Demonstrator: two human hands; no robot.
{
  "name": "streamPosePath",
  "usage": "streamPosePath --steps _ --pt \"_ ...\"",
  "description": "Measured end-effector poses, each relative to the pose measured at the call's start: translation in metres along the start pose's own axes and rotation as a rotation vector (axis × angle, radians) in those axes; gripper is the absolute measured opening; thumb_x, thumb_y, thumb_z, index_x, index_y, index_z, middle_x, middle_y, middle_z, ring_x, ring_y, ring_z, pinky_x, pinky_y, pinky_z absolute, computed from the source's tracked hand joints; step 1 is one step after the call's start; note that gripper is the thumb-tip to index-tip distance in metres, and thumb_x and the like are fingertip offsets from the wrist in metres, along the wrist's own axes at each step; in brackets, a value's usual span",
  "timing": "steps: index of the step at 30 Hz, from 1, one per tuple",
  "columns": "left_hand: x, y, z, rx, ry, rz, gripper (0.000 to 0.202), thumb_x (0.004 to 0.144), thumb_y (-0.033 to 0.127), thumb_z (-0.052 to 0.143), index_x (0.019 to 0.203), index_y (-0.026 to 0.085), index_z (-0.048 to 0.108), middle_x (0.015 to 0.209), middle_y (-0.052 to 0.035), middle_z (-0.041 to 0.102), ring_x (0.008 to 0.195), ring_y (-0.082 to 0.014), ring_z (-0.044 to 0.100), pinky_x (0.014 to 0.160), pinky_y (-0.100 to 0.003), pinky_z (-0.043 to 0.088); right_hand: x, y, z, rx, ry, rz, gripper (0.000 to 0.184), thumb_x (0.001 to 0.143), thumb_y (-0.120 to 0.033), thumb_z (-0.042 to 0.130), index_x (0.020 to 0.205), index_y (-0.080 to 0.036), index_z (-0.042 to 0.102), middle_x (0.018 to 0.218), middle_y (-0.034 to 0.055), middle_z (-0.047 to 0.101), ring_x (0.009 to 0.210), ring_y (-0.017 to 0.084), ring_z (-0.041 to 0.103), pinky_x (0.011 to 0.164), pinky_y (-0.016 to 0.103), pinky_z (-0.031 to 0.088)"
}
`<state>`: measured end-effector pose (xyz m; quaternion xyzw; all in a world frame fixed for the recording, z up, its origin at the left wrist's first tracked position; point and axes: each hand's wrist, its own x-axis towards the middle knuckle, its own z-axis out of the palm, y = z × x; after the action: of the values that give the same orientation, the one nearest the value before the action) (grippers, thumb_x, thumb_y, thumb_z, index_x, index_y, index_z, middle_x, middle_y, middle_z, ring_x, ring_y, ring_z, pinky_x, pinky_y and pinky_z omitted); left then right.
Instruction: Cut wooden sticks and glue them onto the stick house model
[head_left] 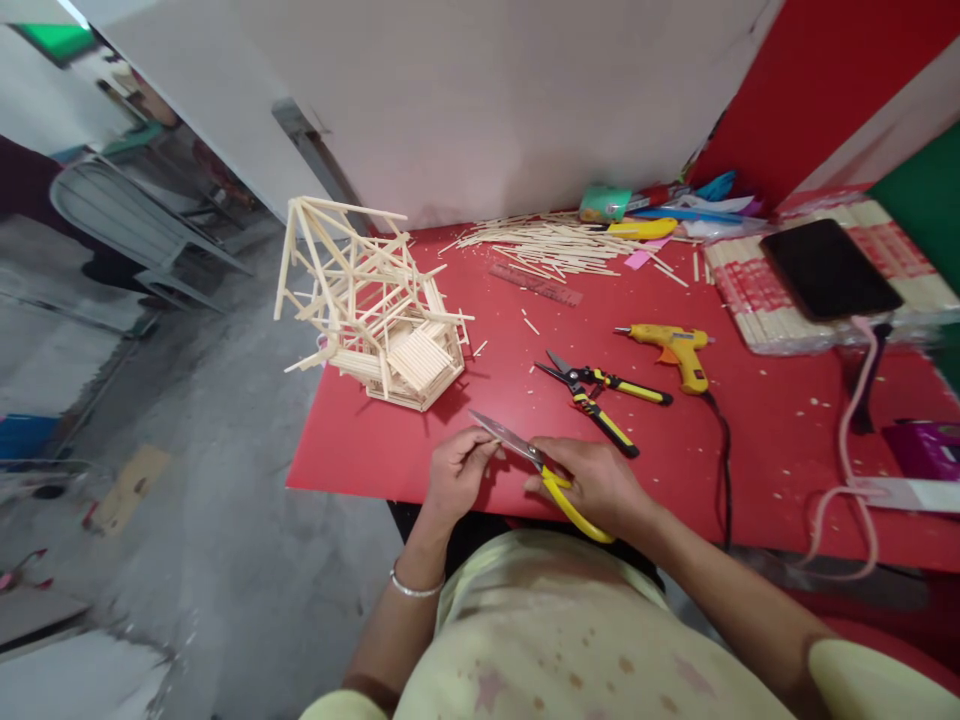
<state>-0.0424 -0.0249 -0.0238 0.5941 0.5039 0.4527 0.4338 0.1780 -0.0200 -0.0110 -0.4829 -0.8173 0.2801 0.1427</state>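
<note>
My right hand (596, 482) is closed around the yellow-handled scissors (576, 508), whose metal blades point up and left. Close by, my left hand (459, 472) is pinched beside the blades, on what looks like a small piece of wooden stick (492, 444); most of it is hidden by the fingers. Just beyond the left hand stands a model house frame (420, 358) built of thin wooden sticks. Black-and-yellow pruning shears (589, 392) lie spread on the red table (495, 385), up and right of the scissors.
A yellow glue gun (679, 352) with a black cord lies to the right. Loose sticks (544, 245) are heaped by the wall near a clear ruler (536, 285). A black phone (829, 268) rests on packed stick bundles (750, 300). A pink cable (844, 430) hangs over the table's edge.
</note>
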Motion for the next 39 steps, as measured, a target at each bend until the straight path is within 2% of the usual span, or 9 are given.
streamPosePath --steps 5,11,15,20,26,29,35,38,39 --pt "0.002 0.002 -0.001 0.018 0.164 0.003 0.014 0.089 0.028 0.062 0.091 0.016 0.070 0.082 -0.0055 0.072 0.079 -0.0171 0.068 0.078 -0.030 0.053 0.003 0.005 0.015 -0.332 0.114 0.191 0.047 0.091 -0.057 0.049 0.126 -0.026 0.057 0.093 0.0072 0.072 0.078 0.022 0.067 0.059 0.027 0.036" --pt "0.002 0.012 -0.011 0.093 0.231 0.138 0.010 0.088 0.025 0.064 0.090 0.017 0.071 0.081 -0.0037 0.066 0.072 -0.0138 0.062 0.071 -0.026 0.050 0.004 0.011 0.024 -0.442 0.227 0.028 0.041 0.093 -0.038 0.052 0.127 -0.017 0.059 0.104 0.0129 0.070 0.095 0.025 0.064 0.078 0.032 0.045" --pt "0.002 0.017 -0.008 0.206 0.116 0.200 0.010 0.090 0.022 0.063 0.090 0.018 0.071 0.079 -0.0037 0.067 0.073 -0.0140 0.061 0.070 -0.026 0.049 0.011 -0.010 0.011 -0.145 0.343 -0.094 0.035 0.093 -0.038 0.056 0.122 -0.020 0.063 0.107 0.0102 0.070 0.097 0.024 0.064 0.086 0.034 0.048" --pt "0.002 0.020 -0.013 0.312 0.060 0.410 0.011 0.090 0.014 0.059 0.093 0.018 0.070 0.082 -0.0050 0.070 0.076 -0.0149 0.063 0.073 -0.027 0.050 0.031 -0.041 -0.003 0.424 0.304 -0.208 0.020 0.095 -0.031 0.054 0.106 -0.026 0.071 0.098 0.0027 0.074 0.086 0.015 0.068 0.080 0.026 0.053" --pt "-0.006 0.025 -0.032 0.394 0.039 0.496 0.019 0.089 0.011 0.058 0.103 0.018 0.070 0.089 -0.0088 0.070 0.081 -0.0169 0.064 0.073 -0.028 0.052 0.046 -0.051 -0.009 0.401 0.272 -0.339 0.014 0.092 -0.025 0.059 0.092 -0.025 0.074 0.084 0.0007 0.073 0.074 0.013 0.064 0.072 0.026 0.050" --pt "-0.009 0.026 -0.036 0.403 0.089 0.424 0.015 0.088 0.014 0.062 0.098 0.019 0.072 0.086 -0.0072 0.071 0.078 -0.0161 0.064 0.072 -0.027 0.051 0.045 -0.051 -0.010 0.309 0.382 -0.349 0.013 0.091 -0.022 0.060 0.089 -0.024 0.073 0.079 0.0006 0.073 0.071 0.013 0.063 0.071 0.027 0.048" --pt "-0.010 0.014 -0.040 0.117 0.481 -0.080 0.027 0.088 0.038 0.063 0.070 0.018 0.069 0.050 0.0021 0.057 0.047 -0.0114 0.052 0.056 -0.023 0.046 0.038 -0.047 -0.015 0.407 0.669 -0.115 0.012 0.091 -0.023 0.061 0.085 -0.022 0.071 0.077 0.0003 0.071 0.069 0.012 0.064 0.069 0.026 0.050" --pt "-0.008 0.013 -0.026 -0.138 0.432 -0.139 0.052 0.089 0.047 0.059 0.047 0.018 0.060 0.037 0.0030 0.042 0.042 -0.0101 0.046 0.063 -0.027 0.051 0.037 -0.049 -0.011 0.416 0.751 -0.082 0.011 0.090 -0.022 0.061 0.087 -0.023 0.071 0.079 0.0008 0.072 0.070 0.013 0.065 0.071 0.028 0.052" --pt "-0.007 0.015 -0.017 -0.227 0.351 -0.165 0.050 0.087 0.047 0.062 0.047 0.017 0.062 0.042 0.0007 0.048 0.045 -0.0104 0.049 0.062 -0.027 0.051 0.038 -0.050 -0.008 0.389 0.780 -0.116 0.010 0.089 -0.020 0.062 0.089 -0.023 0.072 0.080 0.0011 0.072 0.072 0.014 0.066 0.072 0.029 0.052"
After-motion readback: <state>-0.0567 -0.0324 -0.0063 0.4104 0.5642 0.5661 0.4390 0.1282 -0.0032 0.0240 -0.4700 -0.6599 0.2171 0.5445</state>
